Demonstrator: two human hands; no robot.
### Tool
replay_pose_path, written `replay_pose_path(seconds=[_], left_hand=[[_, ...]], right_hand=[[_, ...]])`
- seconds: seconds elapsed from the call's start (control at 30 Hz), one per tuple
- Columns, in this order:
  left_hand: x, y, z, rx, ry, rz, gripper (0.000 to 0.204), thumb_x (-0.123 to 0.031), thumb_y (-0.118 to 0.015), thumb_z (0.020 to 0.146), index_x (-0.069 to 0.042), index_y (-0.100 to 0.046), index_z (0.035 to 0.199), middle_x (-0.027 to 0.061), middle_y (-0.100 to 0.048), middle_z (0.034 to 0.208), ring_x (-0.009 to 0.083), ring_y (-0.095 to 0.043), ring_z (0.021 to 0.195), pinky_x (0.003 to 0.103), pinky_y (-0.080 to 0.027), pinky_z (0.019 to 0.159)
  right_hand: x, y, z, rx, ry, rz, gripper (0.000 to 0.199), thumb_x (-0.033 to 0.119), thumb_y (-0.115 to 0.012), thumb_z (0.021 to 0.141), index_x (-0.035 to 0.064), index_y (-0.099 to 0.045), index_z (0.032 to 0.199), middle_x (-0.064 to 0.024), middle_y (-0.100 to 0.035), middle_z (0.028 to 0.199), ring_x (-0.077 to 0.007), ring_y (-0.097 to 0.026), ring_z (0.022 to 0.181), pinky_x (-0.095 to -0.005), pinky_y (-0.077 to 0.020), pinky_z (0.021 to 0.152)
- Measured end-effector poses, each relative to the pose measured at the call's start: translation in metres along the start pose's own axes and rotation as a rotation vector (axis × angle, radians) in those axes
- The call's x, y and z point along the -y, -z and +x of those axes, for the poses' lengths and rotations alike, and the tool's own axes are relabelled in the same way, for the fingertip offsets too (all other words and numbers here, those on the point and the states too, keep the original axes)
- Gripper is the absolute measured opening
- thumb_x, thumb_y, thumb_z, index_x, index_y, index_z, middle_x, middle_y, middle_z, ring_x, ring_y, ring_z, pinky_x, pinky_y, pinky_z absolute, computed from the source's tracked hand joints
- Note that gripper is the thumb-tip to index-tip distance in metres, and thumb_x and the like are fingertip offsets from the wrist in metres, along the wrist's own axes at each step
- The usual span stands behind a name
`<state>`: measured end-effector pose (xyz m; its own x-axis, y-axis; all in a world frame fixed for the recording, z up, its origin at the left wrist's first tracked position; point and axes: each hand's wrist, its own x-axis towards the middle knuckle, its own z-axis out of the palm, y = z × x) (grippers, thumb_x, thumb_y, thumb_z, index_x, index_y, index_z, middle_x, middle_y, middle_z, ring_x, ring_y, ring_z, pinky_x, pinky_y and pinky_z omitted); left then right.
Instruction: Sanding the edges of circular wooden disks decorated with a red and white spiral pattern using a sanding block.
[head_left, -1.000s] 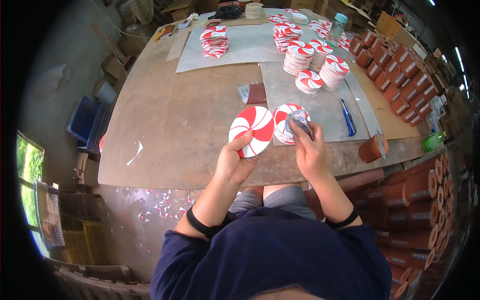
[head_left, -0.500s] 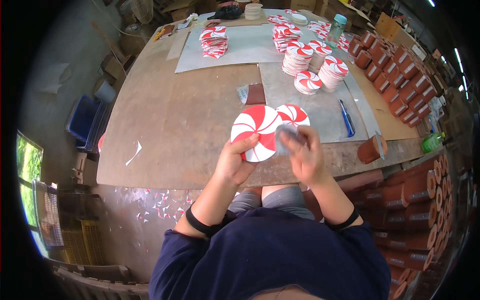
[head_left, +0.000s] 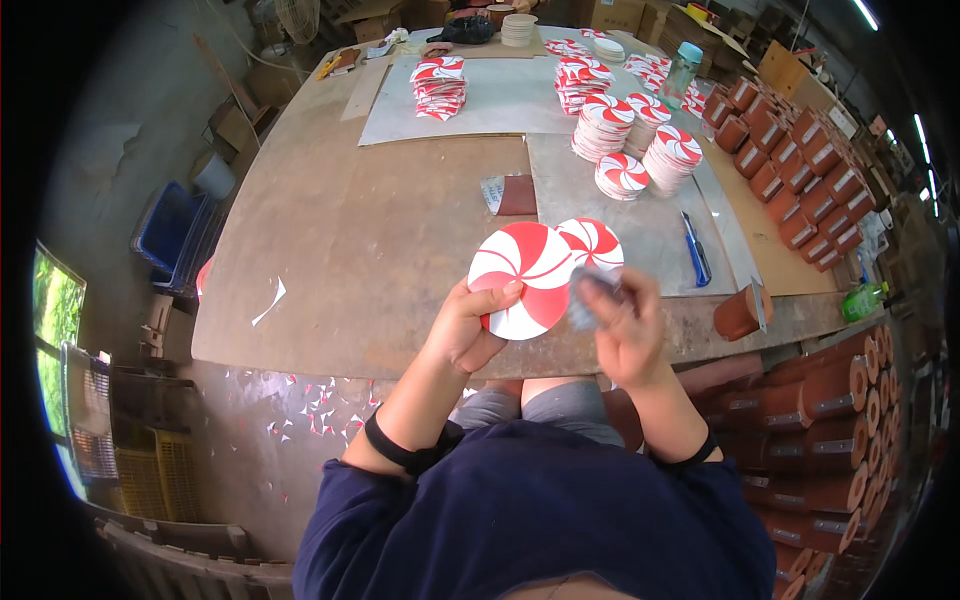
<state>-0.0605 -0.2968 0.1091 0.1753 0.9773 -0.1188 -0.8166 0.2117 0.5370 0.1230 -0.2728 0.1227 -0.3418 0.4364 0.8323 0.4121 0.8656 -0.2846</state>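
Note:
My left hand [head_left: 475,322] is closed on a round red-and-white swirl disc [head_left: 520,262], thumb on its face and fingers behind, held over the table's near edge. Against the disc's right rim, my right hand [head_left: 628,325] grips a grey piece that looks like folded sandpaper [head_left: 582,300]; hand and piece are smeared by motion. Just beyond, a second swirl disc [head_left: 592,243] lies on the table, partly hidden by the first. Farther off lies a sheet of brown sandpaper [head_left: 517,194] with a pale folded part.
Stacks of swirl discs [head_left: 622,176] stand at the far right, with another stack [head_left: 440,88] at far centre. A blue utility knife [head_left: 696,250] lies on the right. Brown cylinders [head_left: 800,170] are piled beyond it, and one cylinder [head_left: 738,313] sits near the table edge [head_left: 330,366].
The held disc's swirl has turned slightly in my left hand. My right hand, with the grey piece, has shifted a little right and down along the rim. The view has shifted slightly.

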Motion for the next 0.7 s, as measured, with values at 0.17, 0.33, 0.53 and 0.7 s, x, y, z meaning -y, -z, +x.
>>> replay_pose_path(seconds=[0.17,0.33,0.53,0.7], left_hand=[[-0.001,-0.004,0.0,0.019,-0.045,0.079,0.039,0.0,-0.057,0.073,0.008,-0.042,0.108,0.0153,-0.054,0.101,0.0233,-0.055,0.093,0.036,-0.045,0.081],[-0.006,-0.007,-0.001,0.04,-0.009,0.117,0.041,0.002,-0.058,0.071,0.009,-0.042,0.108,0.0175,-0.054,0.101,0.0244,-0.056,0.09,0.037,-0.047,0.078],[-0.011,-0.012,-0.005,0.068,-0.043,0.221,0.042,0.002,-0.06,0.07,0.009,-0.043,0.107,0.0166,-0.055,0.1,0.0237,-0.056,0.09,0.035,-0.047,0.077],[-0.016,-0.014,-0.011,0.123,-0.017,0.272,0.043,0.001,-0.064,0.067,0.008,-0.045,0.106,0.0161,-0.056,0.099,0.0219,-0.056,0.09,0.034,-0.047,0.078]], right_hand=[[-0.03,-0.008,-0.005,-0.006,-0.177,-0.032,0.04,-0.007,-0.053,0.064,0.0099,-0.06,0.1,-0.0135,-0.046,0.09,-0.0248,-0.051,0.073,-0.0295,-0.0429,0.062],[0.002,0.003,0.0,0.057,0.108,0.094,0.04,-0.009,-0.051,0.066,0.0047,-0.056,0.103,-0.0154,-0.045,0.093,-0.0287,-0.051,0.075,-0.031,-0.0439,0.066],[-0.012,0.008,-0.006,-0.006,-0.122,0.046,0.041,-0.008,-0.049,0.066,0.0071,-0.058,0.103,-0.016,-0.045,0.097,-0.0288,-0.053,0.085,-0.0301,-0.0444,0.071],[-0.014,0.008,-0.005,0.089,-0.022,0.007,0.044,-0.008,-0.048,0.064,0.0038,-0.056,0.105,-0.0165,-0.046,0.097,-0.0268,-0.052,0.085,-0.0299,-0.0436,0.07]])
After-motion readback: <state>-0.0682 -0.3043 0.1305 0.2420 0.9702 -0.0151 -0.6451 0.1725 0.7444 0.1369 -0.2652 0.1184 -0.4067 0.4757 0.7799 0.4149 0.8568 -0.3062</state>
